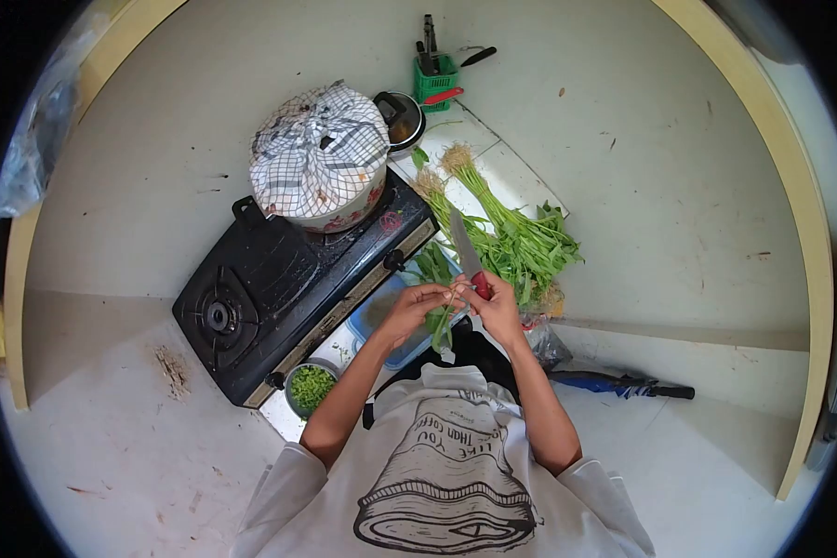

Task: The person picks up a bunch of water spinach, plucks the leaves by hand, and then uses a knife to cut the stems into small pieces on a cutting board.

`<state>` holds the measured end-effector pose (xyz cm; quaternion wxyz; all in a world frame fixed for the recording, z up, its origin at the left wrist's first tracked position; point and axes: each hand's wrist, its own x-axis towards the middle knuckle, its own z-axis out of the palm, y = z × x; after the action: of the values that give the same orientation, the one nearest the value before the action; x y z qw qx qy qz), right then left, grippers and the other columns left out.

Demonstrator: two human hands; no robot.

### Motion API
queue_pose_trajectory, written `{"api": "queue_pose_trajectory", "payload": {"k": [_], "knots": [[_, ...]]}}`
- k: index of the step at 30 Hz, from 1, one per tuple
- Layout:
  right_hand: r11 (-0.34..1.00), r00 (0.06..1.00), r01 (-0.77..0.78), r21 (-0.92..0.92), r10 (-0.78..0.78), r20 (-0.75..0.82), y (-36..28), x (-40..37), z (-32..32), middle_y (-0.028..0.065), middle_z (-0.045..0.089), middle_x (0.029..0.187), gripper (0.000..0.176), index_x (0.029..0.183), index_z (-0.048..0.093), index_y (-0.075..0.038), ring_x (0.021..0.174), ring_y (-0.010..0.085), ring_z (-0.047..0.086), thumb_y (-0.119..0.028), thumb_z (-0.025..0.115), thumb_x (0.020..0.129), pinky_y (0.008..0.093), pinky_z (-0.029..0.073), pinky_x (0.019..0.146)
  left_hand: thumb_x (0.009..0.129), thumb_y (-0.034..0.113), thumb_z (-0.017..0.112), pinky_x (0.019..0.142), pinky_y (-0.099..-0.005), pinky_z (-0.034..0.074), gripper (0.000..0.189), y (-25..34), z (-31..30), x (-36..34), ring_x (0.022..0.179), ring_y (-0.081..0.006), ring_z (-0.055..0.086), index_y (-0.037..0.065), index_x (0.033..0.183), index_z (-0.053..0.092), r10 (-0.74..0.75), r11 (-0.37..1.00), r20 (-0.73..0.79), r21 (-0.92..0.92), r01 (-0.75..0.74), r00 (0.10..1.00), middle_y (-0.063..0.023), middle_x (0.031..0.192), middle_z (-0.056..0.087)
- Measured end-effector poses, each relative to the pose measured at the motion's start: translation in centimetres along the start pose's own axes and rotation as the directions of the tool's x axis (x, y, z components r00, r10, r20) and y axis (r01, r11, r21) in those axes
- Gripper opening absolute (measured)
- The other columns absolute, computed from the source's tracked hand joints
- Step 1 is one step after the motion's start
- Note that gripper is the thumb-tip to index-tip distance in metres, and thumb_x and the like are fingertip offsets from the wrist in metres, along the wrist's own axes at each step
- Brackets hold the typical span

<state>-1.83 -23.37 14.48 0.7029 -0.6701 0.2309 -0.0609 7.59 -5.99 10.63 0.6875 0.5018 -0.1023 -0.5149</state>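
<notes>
My right hand (498,312) is closed around the red handle of a knife (464,244), whose blade points up and away from me. Fingers of my left hand (413,309) pinch a leafy green stalk (440,325), and its leaves hang below the fingertips. The two hands meet at the fingertips, close to the knife handle. Beneath them is a blue plastic tub (374,310) with some leaves in it, partly hidden by my left hand and arm. Bundles of leafy greens (521,237) with roots lie just beyond my right hand.
To the left stands a black gas stove (279,270) bearing a large pot covered with a checked cloth (321,149). A bowl of chopped greens (311,387) sits by its near corner. Farther back are a small lidded pot (402,121) and a green basket of utensils (435,79). An umbrella (614,381) lies at right.
</notes>
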Motion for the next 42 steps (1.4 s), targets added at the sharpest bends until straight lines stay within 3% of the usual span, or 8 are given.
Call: {"api": "queue_pose_trajectory", "payload": {"k": [4,7,16,22,28,31,34,42], "knots": [[1.000,0.999,0.000,0.029,0.001,-0.054,1.0,-0.3,-0.6,0.0056,0.078,0.096,0.019,0.108,0.071,0.001,0.063,0.0034,0.054,-0.014,0.075,0.097,0.0216,0.044,0.055,0.105,0.017,0.062,0.101,-0.0303,0.051,0.020,-0.1,-0.2,-0.2,0.117,-0.0186,0.069,0.001,0.116,0.067,-0.046,0.984,-0.027,-0.175,0.041,0.999,-0.0151,0.118,0.075],[0.998,0.994,-0.026,0.060,0.032,-0.102,1.4,-0.2,-0.9,0.0061,0.078,0.098,0.017,0.107,0.071,0.001,0.063,0.0039,0.054,-0.013,0.074,0.097,0.0216,0.044,0.055,0.107,0.015,0.058,0.098,-0.0337,0.057,0.022,-1.4,-0.8,0.9,0.115,-0.0208,0.070,0.000,0.122,0.062,0.036,0.983,-0.090,-0.174,-0.051,0.995,-0.0186,0.123,0.072],[0.988,0.972,0.041,0.147,-0.005,-0.236,1.3,1.5,-2.1,0.0068,0.078,0.099,0.016,0.110,0.069,-0.001,0.062,0.0050,0.053,-0.012,0.073,0.098,0.0216,0.045,0.059,0.109,0.015,0.053,0.097,-0.0369,0.059,0.020,-1.5,-2.4,2.8,0.108,-0.0261,0.071,0.001,0.121,0.060,-0.036,0.898,-0.237,-0.434,-0.073,0.971,-0.0198,0.125,0.069],[0.970,0.948,0.063,0.235,0.016,-0.318,1.5,2.2,-3.8,0.0087,0.078,0.101,0.020,0.113,0.068,-0.001,0.065,0.0056,0.056,-0.012,0.073,0.098,0.0226,0.047,0.060,0.109,0.015,0.053,0.095,-0.0372,0.059,0.021,-1.3,-3.8,4.6,0.107,-0.0253,0.070,0.000,0.121,0.059,0.008,0.918,-0.331,-0.371,-0.138,0.944,-0.0170,0.123,0.067],[0.973,0.939,0.072,0.221,0.009,-0.343,2.0,2.0,-3.9,0.0084,0.078,0.102,0.019,0.113,0.068,-0.002,0.070,0.0055,0.060,-0.013,0.074,0.098,0.0228,0.048,0.061,0.107,0.022,0.060,0.092,-0.0330,0.054,0.021,-0.5,-3.5,4.7,0.105,-0.0144,0.065,0.006,0.118,0.067,0.121,0.980,-0.375,-0.104,-0.171,0.919,-0.0044,0.114,0.070],[0.992,0.957,0.058,0.115,-0.023,-0.288,1.8,1.8,-2.9,0.0071,0.078,0.101,0.019,0.113,0.069,-0.002,0.072,0.0048,0.061,-0.012,0.074,0.098,0.0218,0.048,0.061,0.105,0.025,0.063,0.093,-0.0317,0.051,0.022,1.1,-2.2,3.7,0.102,-0.0099,0.063,0.008,0.117,0.070,-0.001,0.997,-0.353,-0.068,-0.025,0.936,-0.0002,0.113,0.071],[0.998,0.984,0.060,0.032,-0.053,-0.172,1.4,1.6,-1.6,0.0043,0.077,0.098,0.023,0.119,0.069,0.000,0.072,0.0049,0.059,-0.010,0.073,0.098,0.0219,0.048,0.062,0.103,0.024,0.067,0.091,-0.0307,0.052,0.022,1.5,-0.9,3.1,0.102,-0.0093,0.064,0.009,0.118,0.070,-0.014,1.000,-0.218,-0.016,0.011,0.976,0.0002,0.113,0.071],[0.998,0.987,0.058,0.016,-0.055,-0.152,0.8,1.4,0.5,0.0048,0.076,0.096,0.023,0.117,0.069,0.002,0.074,0.0062,0.063,-0.009,0.074,0.097,0.0221,0.051,0.062,0.094,0.021,0.079,0.082,-0.0245,0.049,0.038,0.0,0.5,3.2,0.093,-0.0073,0.063,0.010,0.127,0.063,0.053,0.998,-0.200,-0.012,-0.057,0.978,0.0003,0.099,0.070]]}}
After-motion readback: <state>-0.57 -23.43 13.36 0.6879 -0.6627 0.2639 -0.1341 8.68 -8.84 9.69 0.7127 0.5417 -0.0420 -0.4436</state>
